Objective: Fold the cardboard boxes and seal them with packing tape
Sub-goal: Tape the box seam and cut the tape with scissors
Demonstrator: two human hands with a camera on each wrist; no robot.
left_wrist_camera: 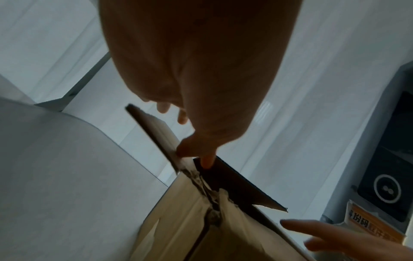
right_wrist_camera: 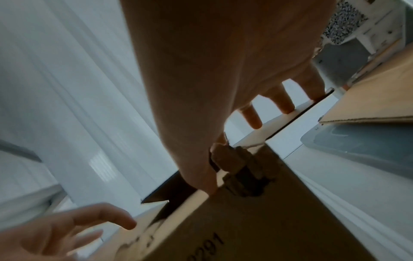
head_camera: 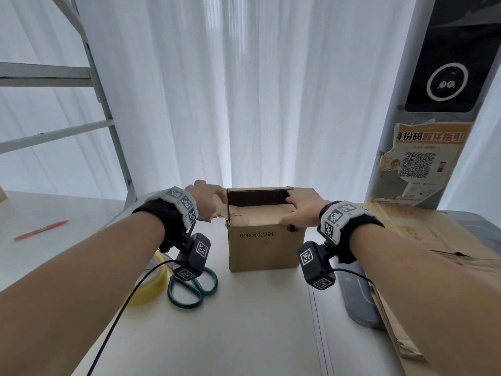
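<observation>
A small brown cardboard box printed 6080102291 stands upright on the white table, its top partly uncovered. My left hand lies with relaxed fingers on the torn left flap, thumb and forefinger at the box's corner. My right hand lies flat over the right flap with straight fingers, its thumb on the near flap's edge. A yellow tape roll and green-handled scissors lie near the front left, partly hidden by my left forearm.
Flattened cardboard is piled on the right over a grey tray. A red pen lies far left. A metal rack stands at the back left, a kiosk pillar at the back right, white curtains behind.
</observation>
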